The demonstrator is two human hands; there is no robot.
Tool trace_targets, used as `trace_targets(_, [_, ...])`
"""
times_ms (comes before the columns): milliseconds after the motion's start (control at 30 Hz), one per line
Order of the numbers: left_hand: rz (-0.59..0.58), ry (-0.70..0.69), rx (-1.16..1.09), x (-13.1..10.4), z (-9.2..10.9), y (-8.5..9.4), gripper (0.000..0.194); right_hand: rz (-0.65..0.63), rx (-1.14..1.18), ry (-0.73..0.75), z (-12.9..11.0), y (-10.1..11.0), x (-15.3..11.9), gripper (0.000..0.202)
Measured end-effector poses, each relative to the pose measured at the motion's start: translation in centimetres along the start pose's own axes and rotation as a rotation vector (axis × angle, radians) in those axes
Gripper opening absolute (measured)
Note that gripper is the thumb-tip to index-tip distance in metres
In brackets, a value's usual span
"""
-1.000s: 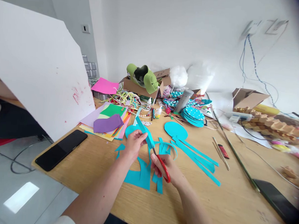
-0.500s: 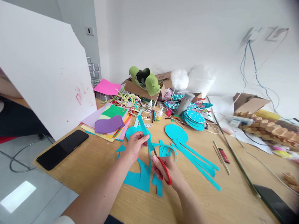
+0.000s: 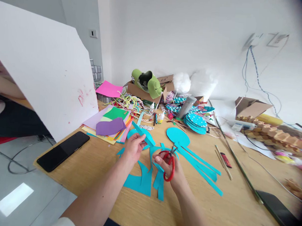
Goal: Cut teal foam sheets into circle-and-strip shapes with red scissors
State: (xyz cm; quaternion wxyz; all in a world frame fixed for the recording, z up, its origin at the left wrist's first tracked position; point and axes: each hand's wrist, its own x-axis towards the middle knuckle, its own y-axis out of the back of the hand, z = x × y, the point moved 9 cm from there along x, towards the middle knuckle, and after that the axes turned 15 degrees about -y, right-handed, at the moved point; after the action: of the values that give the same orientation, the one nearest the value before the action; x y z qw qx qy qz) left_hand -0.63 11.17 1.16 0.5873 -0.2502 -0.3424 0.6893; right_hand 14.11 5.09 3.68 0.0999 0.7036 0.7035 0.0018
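My left hand (image 3: 133, 147) pinches a blue paper strip (image 3: 148, 138) that slants across the fingers. To its right, my right hand (image 3: 170, 165) holds red-handled scissors (image 3: 174, 164) by the loops, blades pointing up and away from the strip. Blue paper offcuts (image 3: 139, 182) lie on the wooden table below both hands. Farther back rests a blue paper circle (image 3: 178, 136), with long blue strips (image 3: 205, 168) fanning out beside it. Another blue circle lies partly hidden behind my left hand.
Coloured paper sheets (image 3: 110, 127) and a black phone (image 3: 63, 151) lie on the left. A grey flask (image 3: 187, 107), glue bottles and a cardboard box (image 3: 139, 91) stand at the back. A long stick (image 3: 235, 153) crosses the right side. A white board (image 3: 46, 65) rises at left.
The scissors have come away from the blue strip and turned upward in my right hand. The strip in my left hand now tilts more sideways.
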Motion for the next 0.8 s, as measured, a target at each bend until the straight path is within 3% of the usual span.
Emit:
trace_targets(167, [-0.111, 0.063, 0.035, -2.3, -2.3, -1.9, 0.034, 0.177, 0.336, -0.042, 1.9, 1.8, 0.5, 0.040])
trace_targets(367, [-0.150, 0.147, 0.105, -3.1, -3.0, -2.4, 0.031, 0.182, 0.342, -0.103, 2.3, 2.2, 0.4, 0.041])
trace_targets(533, [-0.089, 0.143, 0.129, -2.1, -1.9, -1.3, 0.030, 0.175, 0.236, -0.136, 1.6, 1.9, 0.0, 0.045])
trace_targets(800, [0.109, 0.033, 0.135, 0.6, 0.3, 1.7, 0.032, 0.124, 0.063, -0.075, 0.6, 1.4, -0.3, 0.038])
